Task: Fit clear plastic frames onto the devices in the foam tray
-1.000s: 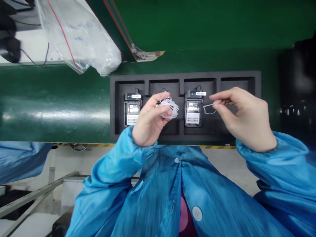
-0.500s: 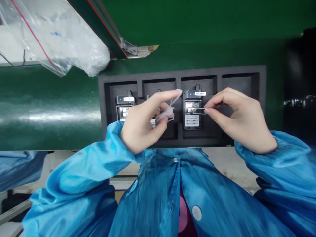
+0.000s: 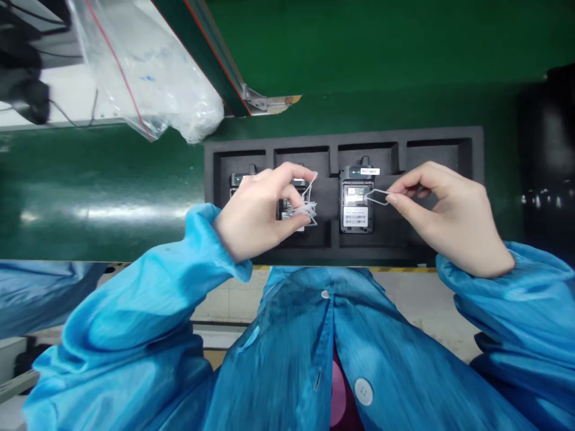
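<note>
Several thin translucent frames [image 3: 304, 211] are bunched in my left hand [image 3: 265, 206], pinched between thumb and fingers over the second compartment of a black tray [image 3: 333, 135]. One single thin white frame [image 3: 377, 196] is pinched by its right end in my right hand [image 3: 442, 206]. Its left end overlaps the right side of an opened black device [image 3: 357, 200], which lies in the third compartment with a white barcode label. Another device [image 3: 300, 182] sits under my left hand, mostly hidden. A further device [image 3: 242, 177] in the leftmost compartment is partly covered by that hand.
A clear plastic bag [image 3: 179, 90] with a red line lies at the upper left, beside a green rail [image 3: 204, 54] with a metal bracket [image 3: 269, 104]. Black cabled equipment [image 3: 29, 99] stands farther left. A co-worker's blue sleeve [image 3: 40, 293] shows at the left edge.
The view has shifted, so the bag and tray appear farther right. The single frame in my right hand has turned and now lies more to the device's right side. Both hands keep their hold.
</note>
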